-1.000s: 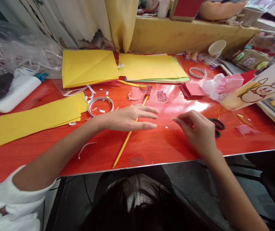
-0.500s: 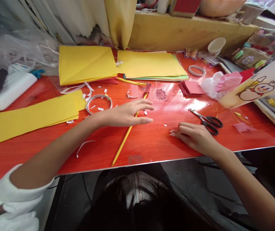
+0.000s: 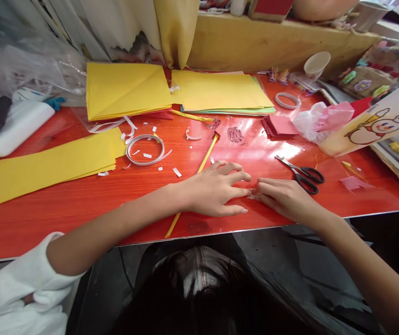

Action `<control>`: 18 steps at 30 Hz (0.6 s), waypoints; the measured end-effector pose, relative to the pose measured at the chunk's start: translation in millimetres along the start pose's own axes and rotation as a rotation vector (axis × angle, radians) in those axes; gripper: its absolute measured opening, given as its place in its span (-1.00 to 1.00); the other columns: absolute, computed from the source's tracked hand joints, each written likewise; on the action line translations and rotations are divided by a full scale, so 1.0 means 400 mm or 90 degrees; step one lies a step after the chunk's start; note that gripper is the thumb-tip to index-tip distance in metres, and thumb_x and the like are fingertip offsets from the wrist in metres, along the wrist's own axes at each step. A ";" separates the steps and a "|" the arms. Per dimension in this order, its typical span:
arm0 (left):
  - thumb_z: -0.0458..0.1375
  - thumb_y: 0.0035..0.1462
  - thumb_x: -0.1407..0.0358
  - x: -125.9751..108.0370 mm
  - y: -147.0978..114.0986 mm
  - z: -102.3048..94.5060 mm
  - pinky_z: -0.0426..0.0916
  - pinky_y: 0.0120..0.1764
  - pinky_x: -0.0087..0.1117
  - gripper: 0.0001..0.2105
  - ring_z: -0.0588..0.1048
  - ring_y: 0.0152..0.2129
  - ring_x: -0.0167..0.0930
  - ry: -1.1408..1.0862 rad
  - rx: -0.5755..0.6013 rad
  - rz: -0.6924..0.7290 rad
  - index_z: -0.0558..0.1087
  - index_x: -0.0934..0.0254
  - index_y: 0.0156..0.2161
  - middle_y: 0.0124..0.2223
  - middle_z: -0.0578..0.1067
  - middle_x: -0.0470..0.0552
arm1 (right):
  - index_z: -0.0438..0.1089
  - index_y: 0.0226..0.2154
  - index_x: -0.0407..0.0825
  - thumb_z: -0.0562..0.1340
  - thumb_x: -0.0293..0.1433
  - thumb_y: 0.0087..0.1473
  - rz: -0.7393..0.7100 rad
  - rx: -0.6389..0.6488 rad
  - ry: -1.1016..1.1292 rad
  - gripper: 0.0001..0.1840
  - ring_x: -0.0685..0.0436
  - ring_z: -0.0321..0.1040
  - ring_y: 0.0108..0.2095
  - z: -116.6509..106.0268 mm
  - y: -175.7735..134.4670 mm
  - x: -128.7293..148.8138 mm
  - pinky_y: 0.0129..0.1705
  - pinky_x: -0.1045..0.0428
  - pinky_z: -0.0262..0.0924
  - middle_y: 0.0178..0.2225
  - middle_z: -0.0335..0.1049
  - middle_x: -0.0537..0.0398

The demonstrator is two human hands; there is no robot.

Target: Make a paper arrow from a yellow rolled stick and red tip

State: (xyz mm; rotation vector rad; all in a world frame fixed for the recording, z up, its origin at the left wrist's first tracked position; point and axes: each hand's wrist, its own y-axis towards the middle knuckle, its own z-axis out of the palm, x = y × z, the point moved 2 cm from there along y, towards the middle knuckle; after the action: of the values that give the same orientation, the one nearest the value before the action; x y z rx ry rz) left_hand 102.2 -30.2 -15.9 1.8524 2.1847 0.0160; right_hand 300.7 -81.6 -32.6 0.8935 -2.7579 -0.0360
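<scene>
My left hand (image 3: 220,188) reaches across the yellow paper stick (image 3: 207,157), palm down with its fingers spread. Its fingertips come up to those of my right hand (image 3: 279,197). The right hand's thumb and fingers are pinched together low over the table. Something pale shows at their tips, too small to make out. The stick lies slantwise, with a small dark red tip at its far end; the left forearm hides part of it. Black-handled scissors (image 3: 306,176) lie half open just beyond my right hand. A roll of tape (image 3: 145,150) rests left of the stick.
Yellow paper sheets (image 3: 129,90) and a second stack (image 3: 220,90) lie at the back of the red table (image 3: 116,200). Yellow strips (image 3: 53,174) are at left. Dark red paper squares (image 3: 279,128), a tape ring (image 3: 287,100), a paper cup (image 3: 316,65) and white scraps are about.
My left hand has moved right and nearer to me, up to the right fingertips. A white scrap now shows on the table left of the stick. My right hand stays nearly in place, still pinched.
</scene>
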 end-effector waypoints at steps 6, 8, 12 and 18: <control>-0.10 0.20 0.10 0.006 0.003 0.014 0.03 0.11 -0.07 -0.60 0.14 0.11 -0.19 0.024 0.001 -0.009 0.38 0.24 0.01 0.15 0.26 0.09 | 0.14 -0.49 -0.03 0.04 -0.34 0.19 0.031 -0.020 -0.016 -0.77 0.01 0.31 -0.50 0.000 0.001 0.005 -0.50 0.12 0.03 -0.51 0.31 0.14; -0.11 0.20 0.12 0.007 0.002 0.017 0.03 0.11 -0.08 -0.61 0.14 0.11 -0.18 0.054 -0.003 0.003 0.38 0.24 0.01 0.16 0.26 0.07 | 0.12 -0.49 -0.03 0.03 -0.32 0.20 0.033 -0.023 -0.020 -0.76 0.00 0.33 -0.49 0.000 0.003 0.007 -0.50 0.12 0.04 -0.50 0.33 0.12; -0.11 0.22 0.17 -0.001 0.008 0.013 0.01 0.10 -0.09 -0.64 0.18 0.09 -0.19 0.131 -0.028 0.043 0.41 0.28 -0.05 0.13 0.30 0.09 | 0.14 -0.43 -0.03 0.04 -0.25 0.19 0.052 -0.002 -0.004 -0.77 -0.03 0.38 -0.45 -0.002 0.005 0.000 -0.47 0.11 0.07 -0.41 0.41 0.09; -0.09 0.21 0.21 -0.025 0.016 0.002 0.06 0.05 -0.19 -0.67 0.33 -0.06 -0.28 0.194 -0.032 0.059 0.43 0.34 -0.11 -0.01 0.40 0.13 | 0.13 -0.41 -0.01 0.08 -0.15 0.14 0.058 0.099 0.006 -0.73 0.02 0.26 -0.56 -0.019 0.019 -0.015 -0.54 0.12 0.00 -0.49 0.36 0.13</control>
State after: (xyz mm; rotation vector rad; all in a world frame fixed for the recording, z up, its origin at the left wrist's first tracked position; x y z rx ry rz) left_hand 109.9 -39.0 -13.6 2.0340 2.2615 0.3927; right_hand 302.9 -71.7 -25.9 0.8002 -2.8194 0.2020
